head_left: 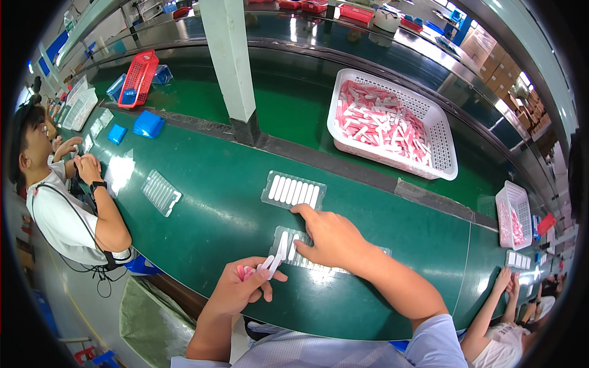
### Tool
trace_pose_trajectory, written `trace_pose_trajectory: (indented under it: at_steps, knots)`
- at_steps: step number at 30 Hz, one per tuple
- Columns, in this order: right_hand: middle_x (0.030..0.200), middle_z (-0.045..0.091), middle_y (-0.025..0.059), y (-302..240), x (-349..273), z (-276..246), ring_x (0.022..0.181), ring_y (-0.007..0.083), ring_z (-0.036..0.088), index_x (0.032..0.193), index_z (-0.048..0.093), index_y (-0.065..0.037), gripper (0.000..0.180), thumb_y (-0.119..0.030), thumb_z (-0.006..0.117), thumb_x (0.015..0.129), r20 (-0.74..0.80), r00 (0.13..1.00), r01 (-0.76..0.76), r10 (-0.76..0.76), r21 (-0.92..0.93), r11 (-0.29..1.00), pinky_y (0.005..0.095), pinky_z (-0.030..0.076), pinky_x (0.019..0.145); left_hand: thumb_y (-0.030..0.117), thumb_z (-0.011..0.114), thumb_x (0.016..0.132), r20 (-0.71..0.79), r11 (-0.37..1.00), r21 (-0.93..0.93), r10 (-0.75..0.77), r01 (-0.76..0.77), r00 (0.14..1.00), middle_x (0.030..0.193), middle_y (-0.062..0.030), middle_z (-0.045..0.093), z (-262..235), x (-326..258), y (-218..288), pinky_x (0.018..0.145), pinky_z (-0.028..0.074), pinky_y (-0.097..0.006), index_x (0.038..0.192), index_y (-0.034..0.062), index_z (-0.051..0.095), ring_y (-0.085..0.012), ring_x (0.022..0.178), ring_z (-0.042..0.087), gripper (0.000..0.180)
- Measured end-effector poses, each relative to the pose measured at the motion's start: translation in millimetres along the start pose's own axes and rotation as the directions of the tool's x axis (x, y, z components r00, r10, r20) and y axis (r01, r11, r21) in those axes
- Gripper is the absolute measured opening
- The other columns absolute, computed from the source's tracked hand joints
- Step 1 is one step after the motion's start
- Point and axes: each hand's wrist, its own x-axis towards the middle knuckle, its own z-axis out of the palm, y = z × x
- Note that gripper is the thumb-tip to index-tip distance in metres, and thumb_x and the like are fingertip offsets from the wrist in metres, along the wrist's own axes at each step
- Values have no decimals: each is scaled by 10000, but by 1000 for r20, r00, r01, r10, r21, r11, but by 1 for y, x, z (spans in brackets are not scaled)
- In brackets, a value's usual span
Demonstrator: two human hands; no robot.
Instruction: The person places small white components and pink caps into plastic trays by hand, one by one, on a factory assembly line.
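Observation:
My left hand is closed around several small pink-and-white sticks, their white ends poking out past the fingers toward the lower tray. My right hand has its index finger stretched to the near edge of a clear plastic tray, in which white sticks lie side by side. Its thumb is apart from that finger, over a second clear tray closer to me. That lower tray bears a few white sticks at its left end; my right hand and forearm hide much of the rest.
An unfilled clear tray lies to the left. Beyond the dark ledge stands a white basket heaped with pink-and-white sticks. A white post rises from the ledge. Co-workers sit at left and right.

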Motion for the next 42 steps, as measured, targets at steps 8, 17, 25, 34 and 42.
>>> trace_pose_trajectory:
  at_steps: [8,17,25,34,42]
  knots:
    - [945,707,142,-1,-9,1,863,347,704,1082,686,-60,197,-178,687,924,-137,944,310,-299,61,949,467,556,742,85,604,1043,-8,999,34,13,-13,1000,1080,-167,751,0,-4,2,426,302,-190,1289,-88,622,-94,626,642,301]
    - [878,722,121,-10,-24,0,713,233,685,1067,760,-35,184,-77,754,888,105,972,132,-208,488,863,342,551,634,89,609,1039,49,993,114,-22,16,999,1071,-135,753,19,0,8,448,325,-182,1289,-71,652,-83,635,638,300]
    - [874,689,65,9,-35,20,767,257,674,1167,717,-24,272,-56,710,897,-330,665,733,-670,116,670,383,575,693,81,583,1047,64,978,186,86,-96,994,988,-175,756,14,3,-2,452,368,-217,1160,-93,686,-116,603,628,232]
    - [906,743,140,0,-44,6,770,266,733,1131,691,-15,232,-63,729,908,-171,939,341,-298,369,865,379,580,683,-67,722,921,7,854,312,435,-416,900,985,-145,763,21,6,-12,572,515,-216,1103,-31,768,-98,664,654,191]
    - [920,760,154,-2,-42,-2,763,235,742,1054,710,-5,126,-68,701,945,120,978,64,-169,601,796,351,564,669,-10,733,938,-41,930,271,267,-246,963,936,-110,770,26,7,-10,559,502,-203,1095,-32,774,-75,633,639,164]
